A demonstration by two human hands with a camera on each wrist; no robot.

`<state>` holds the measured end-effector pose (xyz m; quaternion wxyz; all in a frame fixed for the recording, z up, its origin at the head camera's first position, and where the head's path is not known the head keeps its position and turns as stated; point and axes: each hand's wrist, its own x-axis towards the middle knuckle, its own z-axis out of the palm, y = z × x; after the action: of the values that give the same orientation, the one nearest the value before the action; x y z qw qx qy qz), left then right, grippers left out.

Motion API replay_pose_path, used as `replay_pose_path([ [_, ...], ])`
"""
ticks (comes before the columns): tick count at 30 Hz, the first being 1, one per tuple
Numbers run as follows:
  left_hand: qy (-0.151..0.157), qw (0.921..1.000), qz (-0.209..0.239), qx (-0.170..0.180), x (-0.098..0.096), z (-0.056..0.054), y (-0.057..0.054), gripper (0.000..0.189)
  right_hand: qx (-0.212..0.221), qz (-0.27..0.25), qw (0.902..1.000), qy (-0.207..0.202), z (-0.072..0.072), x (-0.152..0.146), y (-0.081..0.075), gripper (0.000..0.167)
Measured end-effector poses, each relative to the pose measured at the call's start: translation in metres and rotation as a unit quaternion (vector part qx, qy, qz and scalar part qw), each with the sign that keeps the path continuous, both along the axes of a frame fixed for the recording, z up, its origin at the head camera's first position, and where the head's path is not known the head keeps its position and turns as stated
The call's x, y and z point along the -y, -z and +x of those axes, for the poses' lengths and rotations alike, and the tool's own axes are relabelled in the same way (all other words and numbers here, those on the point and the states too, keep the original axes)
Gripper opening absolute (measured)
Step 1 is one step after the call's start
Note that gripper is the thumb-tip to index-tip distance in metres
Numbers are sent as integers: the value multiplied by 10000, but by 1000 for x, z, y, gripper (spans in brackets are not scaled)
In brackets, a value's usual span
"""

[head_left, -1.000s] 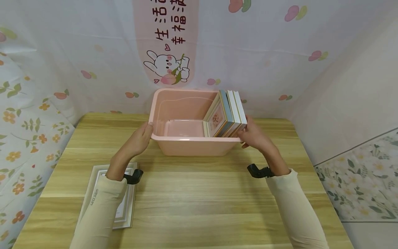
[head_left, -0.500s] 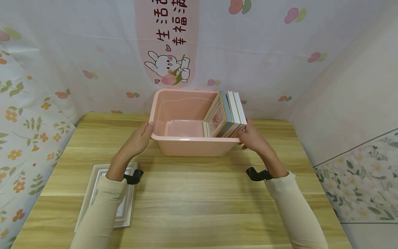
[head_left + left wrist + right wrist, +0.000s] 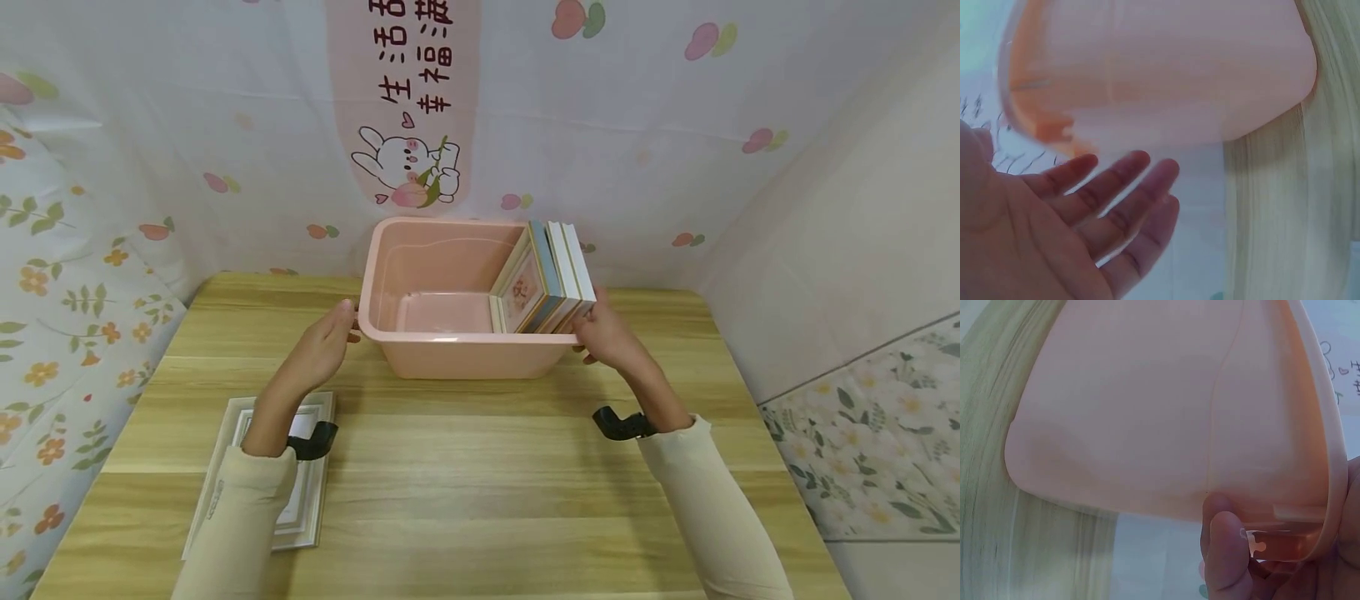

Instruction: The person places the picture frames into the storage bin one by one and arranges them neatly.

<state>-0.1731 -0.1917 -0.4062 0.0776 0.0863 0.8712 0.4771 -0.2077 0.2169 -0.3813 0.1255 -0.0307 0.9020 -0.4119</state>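
Observation:
A pink plastic bin stands at the back of the table. Inside it, at its right end, several picture frames lean side by side, one of them with a blue edge. My right hand grips the bin's right rim; in the right wrist view its fingertips curl beneath the rim. Just off the bin's left end is my left hand. Its fingers are spread and nearly straight in the left wrist view, with a small gap to the bin's wall.
Pale picture frames lie on the wooden table at the left, partly under my left forearm. A printed cloth hangs right behind the bin. Dark wrist mounts stick out from both wrists.
My left hand has let go of the bin's left rim and drawn slightly away to the left. The right hand keeps its grip. Bin and frames look unmoved.

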Motion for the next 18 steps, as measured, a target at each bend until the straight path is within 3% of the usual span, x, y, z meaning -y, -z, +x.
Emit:
replay_pose_path([
  [11,-322,9969,-657,292,56,36,24,61,-7,21,10000,-45,1,-1,1,65],
  [15,-400,9931,-965,527,76,43,30,62,-7,10,10000,-44,1,-1,2,66],
  [18,-380,9862,-1437,729,86,48,33,65,-39,8,10000,-71,1,0,2,65],
])
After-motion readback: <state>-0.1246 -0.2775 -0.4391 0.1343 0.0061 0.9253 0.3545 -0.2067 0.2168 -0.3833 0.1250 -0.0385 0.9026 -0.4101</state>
